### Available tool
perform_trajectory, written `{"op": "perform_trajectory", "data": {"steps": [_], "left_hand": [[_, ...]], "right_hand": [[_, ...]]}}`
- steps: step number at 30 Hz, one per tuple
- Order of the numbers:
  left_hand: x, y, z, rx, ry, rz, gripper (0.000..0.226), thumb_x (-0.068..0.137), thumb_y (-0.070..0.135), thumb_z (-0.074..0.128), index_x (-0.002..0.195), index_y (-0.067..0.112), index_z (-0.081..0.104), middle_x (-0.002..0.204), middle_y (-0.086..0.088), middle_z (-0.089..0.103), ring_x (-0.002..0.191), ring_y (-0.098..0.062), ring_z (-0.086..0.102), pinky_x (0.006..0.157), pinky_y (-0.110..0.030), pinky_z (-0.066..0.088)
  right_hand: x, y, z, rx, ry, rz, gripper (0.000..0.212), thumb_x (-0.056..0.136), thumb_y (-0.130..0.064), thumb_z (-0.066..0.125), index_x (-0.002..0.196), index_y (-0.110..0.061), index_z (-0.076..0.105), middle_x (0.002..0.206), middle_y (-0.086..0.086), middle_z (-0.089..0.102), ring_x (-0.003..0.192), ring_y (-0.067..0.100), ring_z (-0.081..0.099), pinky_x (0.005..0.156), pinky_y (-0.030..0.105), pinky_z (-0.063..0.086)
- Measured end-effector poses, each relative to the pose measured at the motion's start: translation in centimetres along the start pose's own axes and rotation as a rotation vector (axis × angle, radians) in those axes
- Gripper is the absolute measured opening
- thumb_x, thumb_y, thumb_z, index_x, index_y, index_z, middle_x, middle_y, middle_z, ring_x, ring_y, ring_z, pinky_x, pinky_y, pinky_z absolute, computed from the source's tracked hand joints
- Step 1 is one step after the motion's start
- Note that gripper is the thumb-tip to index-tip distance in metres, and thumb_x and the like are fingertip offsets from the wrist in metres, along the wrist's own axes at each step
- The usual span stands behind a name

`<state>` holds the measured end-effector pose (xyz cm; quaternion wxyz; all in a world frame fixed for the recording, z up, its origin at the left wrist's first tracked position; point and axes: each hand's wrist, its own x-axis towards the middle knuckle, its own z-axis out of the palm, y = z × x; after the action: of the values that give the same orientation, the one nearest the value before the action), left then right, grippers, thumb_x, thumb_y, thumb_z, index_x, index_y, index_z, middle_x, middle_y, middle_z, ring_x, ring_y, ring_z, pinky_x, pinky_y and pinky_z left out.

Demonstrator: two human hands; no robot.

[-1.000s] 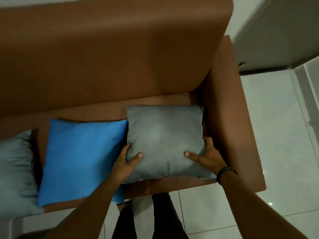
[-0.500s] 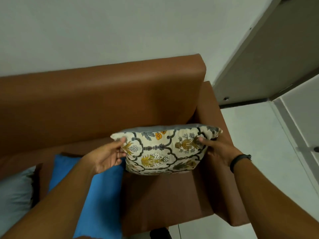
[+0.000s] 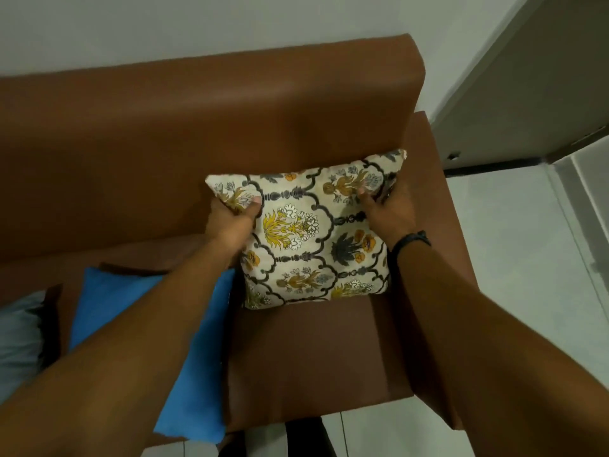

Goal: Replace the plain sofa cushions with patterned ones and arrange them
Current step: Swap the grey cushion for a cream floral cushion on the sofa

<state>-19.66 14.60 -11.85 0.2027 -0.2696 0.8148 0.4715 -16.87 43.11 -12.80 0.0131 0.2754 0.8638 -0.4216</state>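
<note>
A square cream cushion printed with yellow, orange and grey flowers inside dark scrolling frames stood at the right end of the sofa seat, its lower edge on the seat and its top leaning back toward the backrest, close beside the right armrest. The left hand gripped the cushion's upper left corner, thumb across the printed face and the other fingers wrapped out of sight behind the fabric. The right hand was closed on the upper right part, thumb pressed on the front and fingers curled around the edge near the top right corner. A dark band circled the right wrist.

Just to the left of the patterned cushion, a plain bright blue fabric cushion lay flat on the seat, partly crossed by the left forearm. Farther left, at the frame's edge, a plain pale grey cushion showed in part. All three rested on a brown leather-look sofa with a broad smooth backrest. Beyond the right armrest lay a pale tiled floor, with a grey door behind it.
</note>
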Motion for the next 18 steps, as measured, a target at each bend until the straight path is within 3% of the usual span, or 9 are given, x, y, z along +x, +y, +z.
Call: {"op": "perform_trajectory", "data": {"steps": [2,3,5,6,9,11,13,15,18], "left_hand": [[-2.3,-2.2,1.2,0.384,0.176,0.355,0.113,0.08,0.071,0.068,0.162,0.016,0.013,0.164,-0.013,0.027,0.148,-0.036,0.034,0.112,-0.056,0.034],[-3.5,-3.0,2.1,0.591,0.218,0.6,0.114,0.081,0.072,0.066,0.163,0.017,0.011,0.167,-0.013,0.018,0.152,-0.036,0.024,0.111,-0.059,0.031],[-4.7,-4.4,4.1,0.965,0.082,1.005,0.111,0.083,0.066,0.068,0.164,0.017,0.009,0.171,-0.012,0.012,0.157,-0.036,0.013,0.115,-0.063,0.027],[-4.8,-4.9,5.1,1.124,-0.021,1.085,0.113,0.084,0.06,0.071,0.165,0.018,0.004,0.173,-0.011,0.007,0.158,-0.035,0.008,0.118,-0.064,0.022],[-3.3,-5.5,5.8,1.372,-0.086,0.955,0.123,0.086,0.04,0.075,0.162,0.025,-0.021,0.173,-0.006,-0.02,0.158,-0.032,-0.016,0.121,-0.067,0.007],[-2.1,-5.1,5.2,1.389,-0.041,0.823,0.129,0.083,0.037,0.079,0.16,0.031,-0.025,0.168,-0.004,-0.034,0.154,-0.034,-0.028,0.114,-0.077,0.009],[-2.0,-4.2,4.9,1.333,-0.013,0.746,0.132,0.08,0.019,0.08,0.159,0.035,-0.024,0.167,-0.006,-0.036,0.153,-0.041,-0.028,0.108,-0.083,0.012],[-3.4,-3.8,5.3,1.302,-0.021,0.855,0.124,0.082,0.005,0.071,0.16,0.035,-0.021,0.17,-0.008,-0.028,0.154,-0.043,-0.022,0.11,-0.084,0.011],[-5.0,-4.7,6.3,1.358,-0.137,1.155,0.089,0.096,0.011,0.051,0.166,0.024,-0.003,0.175,-0.005,-0.011,0.159,-0.035,-0.008,0.117,-0.069,0.016]], "right_hand": [[-3.6,1.1,1.7,-0.233,0.075,-0.285,0.086,0.094,-0.053,0.066,0.156,-0.002,0.036,0.161,0.023,0.038,0.151,0.041,0.033,0.122,0.055,0.034],[-5.3,1.4,2.6,-0.336,0.019,-0.424,0.089,0.093,-0.057,0.063,0.16,-0.006,0.032,0.167,0.02,0.029,0.157,0.039,0.024,0.122,0.055,0.027],[-7.2,2.3,5.0,-0.546,-0.215,-0.653,0.1,0.089,-0.063,0.063,0.166,-0.014,0.021,0.176,0.012,0.012,0.163,0.034,0.006,0.125,0.06,0.016],[-7.7,2.9,5.9,-0.674,-0.297,-0.716,0.109,0.086,-0.066,0.065,0.168,-0.017,0.013,0.177,0.009,0.004,0.163,0.031,-0.002,0.128,0.062,0.012],[-5.8,4.8,5.7,-0.845,-0.31,-0.691,0.132,0.072,-0.075,0.076,0.168,-0.034,-0.005,0.177,0.005,-0.012,0.161,0.033,-0.015,0.125,0.069,0.005],[-4.4,6.1,3.8,-0.721,-0.239,-0.436,0.147,0.057,-0.076,0.085,0.165,-0.045,-0.009,0.177,0.003,-0.015,0.16,0.041,-0.014,0.119,0.077,0.007],[-3.9,7.2,2.5,-0.632,-0.159,-0.247,0.16,0.046,-0.074,0.091,0.164,-0.045,-0.013,0.176,0.007,-0.015,0.16,0.046,-0.012,0.116,0.078,0.011],[-4.7,7.4,3.0,-0.657,-0.153,-0.371,0.155,0.053,-0.073,0.088,0.166,-0.039,-0.013,0.176,0.007,-0.017,0.161,0.044,-0.008,0.119,0.076,0.013],[-6.2,7.1,4.4,-0.706,-0.209,-0.702,0.119,0.077,-0.077,0.059,0.169,-0.029,0.0,0.178,0.005,-0.011,0.163,0.037,-0.004,0.121,0.073,0.019]]}}
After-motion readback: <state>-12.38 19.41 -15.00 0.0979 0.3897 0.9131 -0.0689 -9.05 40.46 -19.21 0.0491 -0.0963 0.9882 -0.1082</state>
